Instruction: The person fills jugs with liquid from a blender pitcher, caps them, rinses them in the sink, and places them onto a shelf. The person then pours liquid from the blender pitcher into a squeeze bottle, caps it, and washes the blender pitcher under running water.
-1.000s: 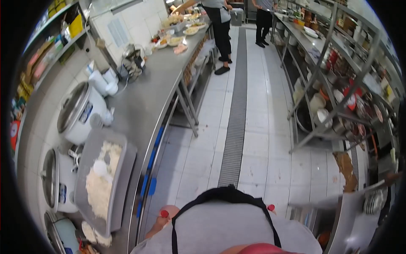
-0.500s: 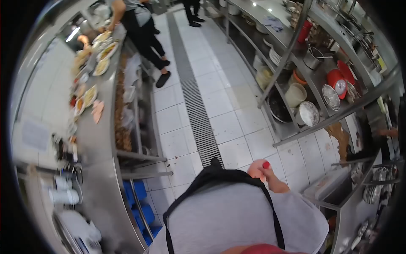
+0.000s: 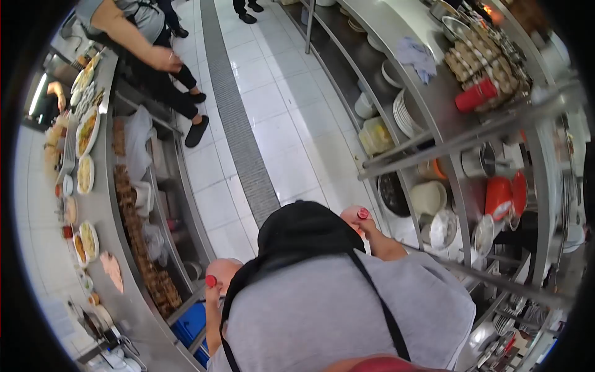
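Observation:
My left hand (image 3: 212, 294) is closed at the top of a pinkish bottle (image 3: 225, 271) with a red cap, low beside the left counter. On the other side of my body, my right hand (image 3: 370, 228) grips a second pinkish bottle (image 3: 351, 217), also red-capped, near the right shelving. Both bottles hang upright at my sides, partly hidden by the black apron (image 3: 304, 229) and grey shirt (image 3: 310, 304).
A co-worker (image 3: 133, 31) stands by the left counter (image 3: 127, 273), which bears plates of food (image 3: 88, 131). Steel shelving (image 3: 427, 93) with pots, bowls and plates lines the right. A floor drain (image 3: 238, 124) runs along the tiled aisle between them.
The view has moved forward along the aisle, bringing the co-worker and food plates closer. My left hand and its bottle, hidden half a second ago, show again. The co-worker's arm is now off the counter.

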